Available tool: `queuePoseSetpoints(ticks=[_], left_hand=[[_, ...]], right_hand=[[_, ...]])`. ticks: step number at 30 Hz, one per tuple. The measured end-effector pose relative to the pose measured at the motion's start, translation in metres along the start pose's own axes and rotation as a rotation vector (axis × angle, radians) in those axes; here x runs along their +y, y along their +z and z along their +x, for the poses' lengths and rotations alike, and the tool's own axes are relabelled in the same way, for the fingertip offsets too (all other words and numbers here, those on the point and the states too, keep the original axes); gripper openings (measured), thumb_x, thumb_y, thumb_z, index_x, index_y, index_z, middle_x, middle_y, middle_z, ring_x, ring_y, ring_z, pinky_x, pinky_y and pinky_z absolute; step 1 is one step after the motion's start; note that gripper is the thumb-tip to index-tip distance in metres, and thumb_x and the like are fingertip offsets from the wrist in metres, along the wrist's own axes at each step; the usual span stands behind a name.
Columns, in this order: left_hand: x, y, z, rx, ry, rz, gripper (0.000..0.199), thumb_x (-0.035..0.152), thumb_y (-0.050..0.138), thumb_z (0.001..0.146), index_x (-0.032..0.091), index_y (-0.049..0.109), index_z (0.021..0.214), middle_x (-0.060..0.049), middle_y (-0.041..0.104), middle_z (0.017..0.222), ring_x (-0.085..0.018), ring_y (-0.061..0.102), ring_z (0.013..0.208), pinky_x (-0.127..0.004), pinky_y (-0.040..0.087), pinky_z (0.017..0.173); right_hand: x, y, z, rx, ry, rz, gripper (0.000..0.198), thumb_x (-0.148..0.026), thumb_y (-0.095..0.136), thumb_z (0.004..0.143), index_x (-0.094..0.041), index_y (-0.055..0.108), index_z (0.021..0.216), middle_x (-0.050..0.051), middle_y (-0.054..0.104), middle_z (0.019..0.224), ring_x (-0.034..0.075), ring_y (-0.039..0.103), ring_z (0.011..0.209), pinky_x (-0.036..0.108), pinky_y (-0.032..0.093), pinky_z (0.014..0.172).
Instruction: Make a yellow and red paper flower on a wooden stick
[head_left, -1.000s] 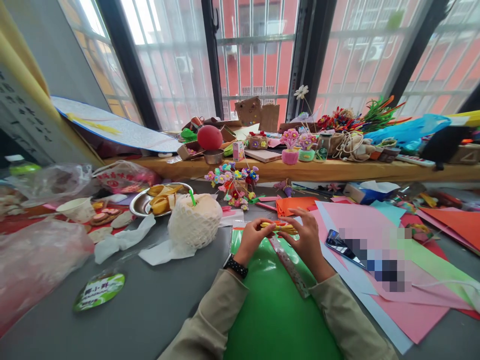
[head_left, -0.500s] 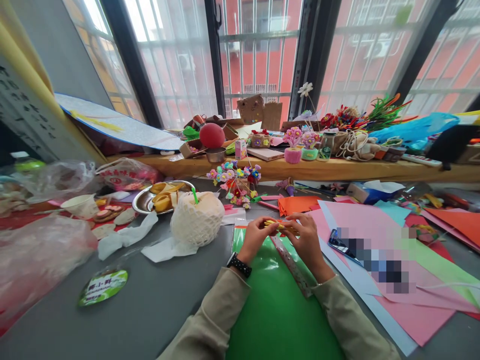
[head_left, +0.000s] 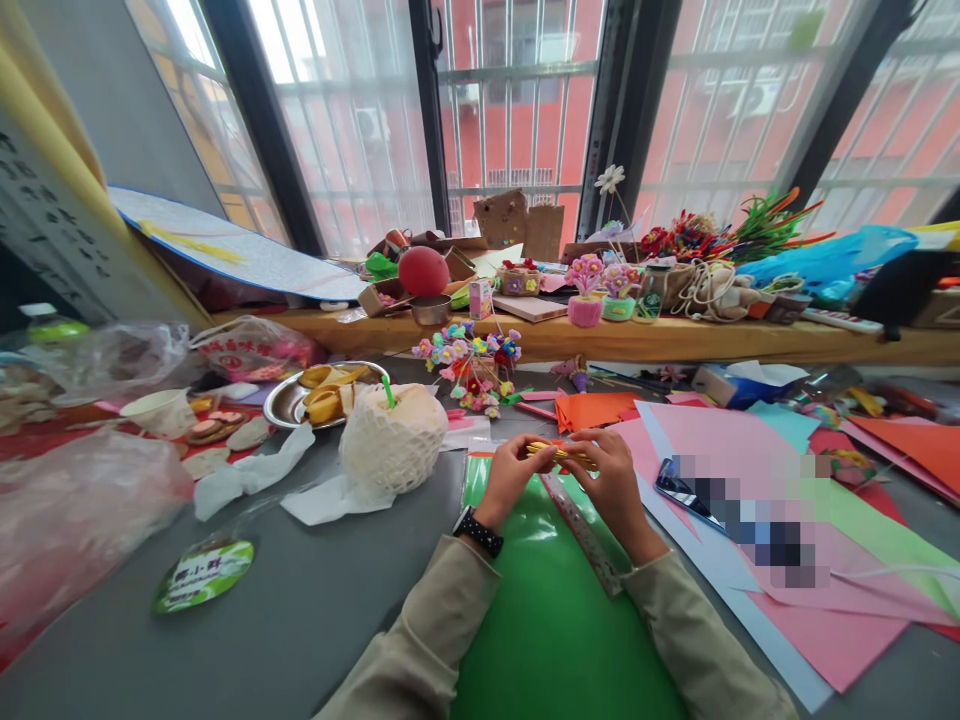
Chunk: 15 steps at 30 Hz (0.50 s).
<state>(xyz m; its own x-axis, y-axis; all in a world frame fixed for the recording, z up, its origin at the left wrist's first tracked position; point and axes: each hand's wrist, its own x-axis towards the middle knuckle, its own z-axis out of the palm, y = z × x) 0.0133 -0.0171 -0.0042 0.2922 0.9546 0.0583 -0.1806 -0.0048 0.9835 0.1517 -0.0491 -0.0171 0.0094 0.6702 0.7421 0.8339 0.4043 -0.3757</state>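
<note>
My left hand (head_left: pixel 511 474) and my right hand (head_left: pixel 609 482) meet in front of me, both closed on a small yellow piece of folded paper (head_left: pixel 556 454) with several thin layers. Fingertips cover its two ends. Beneath them lies a glossy green sheet in a clear sleeve (head_left: pixel 555 620). A patterned ruler (head_left: pixel 581 532) rests slantwise on it, under my right wrist. Just beyond my hands is a stack of orange paper (head_left: pixel 596 410).
A coconut in white foam netting (head_left: pixel 393 440) with a green straw stands left of my hands, near a metal bowl (head_left: pixel 289 402) of peels. Pink paper (head_left: pixel 832 640) and a partly blurred phone (head_left: pixel 686 492) lie to the right. Small crafted flowers (head_left: pixel 472 360) stand at the back.
Hardly anything differs. Both hands keep hold of the yellow folded paper in the same place, with only slight finger movement.
</note>
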Motion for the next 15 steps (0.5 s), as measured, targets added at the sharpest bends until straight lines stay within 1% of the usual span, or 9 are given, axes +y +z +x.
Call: queuePoseSetpoints(ticks=[6,8,11,15], left_hand=[[-0.0031,-0.0022,0.0007,-0.045,-0.024,-0.018,0.028,0.030,0.066,0.054,0.010,0.057,0.072,-0.002,0.059,0.062,-0.010,0.056,0.054,-0.023,0.045,0.056],[-0.0027,-0.0030,0.0010,-0.007,-0.034,-0.036,0.030,0.033,0.065,0.055,0.011,0.057,0.073,-0.002,0.060,0.061,-0.010,0.056,0.052,-0.023,0.045,0.055],[-0.0010,-0.0045,0.0019,0.103,-0.059,-0.031,0.031,0.039,0.061,0.057,0.012,0.056,0.071,-0.001,0.059,0.058,-0.009,0.054,0.048,-0.021,0.044,0.050],[0.0011,-0.0069,0.0036,0.162,-0.120,0.001,0.035,0.046,0.056,0.060,0.011,0.054,0.060,-0.002,0.057,0.049,-0.008,0.050,0.039,-0.019,0.039,0.041]], right_hand=[[0.0007,-0.0023,-0.0004,-0.033,-0.014,0.013,0.013,-0.034,0.055,0.068,-0.022,0.060,0.071,0.004,0.057,0.085,0.020,0.047,0.084,0.037,0.034,0.079],[0.0015,-0.0035,0.0001,-0.032,-0.009,0.010,0.016,-0.035,0.055,0.068,-0.022,0.061,0.076,0.004,0.057,0.085,0.020,0.047,0.085,0.037,0.034,0.079],[0.0021,-0.0056,0.0015,-0.039,0.022,0.022,0.025,-0.037,0.056,0.066,-0.021,0.059,0.086,0.006,0.057,0.086,0.021,0.047,0.085,0.037,0.035,0.077],[0.0005,-0.0071,0.0026,-0.074,0.069,0.107,0.026,-0.039,0.055,0.067,-0.020,0.060,0.084,0.006,0.058,0.085,0.021,0.049,0.084,0.034,0.037,0.074]])
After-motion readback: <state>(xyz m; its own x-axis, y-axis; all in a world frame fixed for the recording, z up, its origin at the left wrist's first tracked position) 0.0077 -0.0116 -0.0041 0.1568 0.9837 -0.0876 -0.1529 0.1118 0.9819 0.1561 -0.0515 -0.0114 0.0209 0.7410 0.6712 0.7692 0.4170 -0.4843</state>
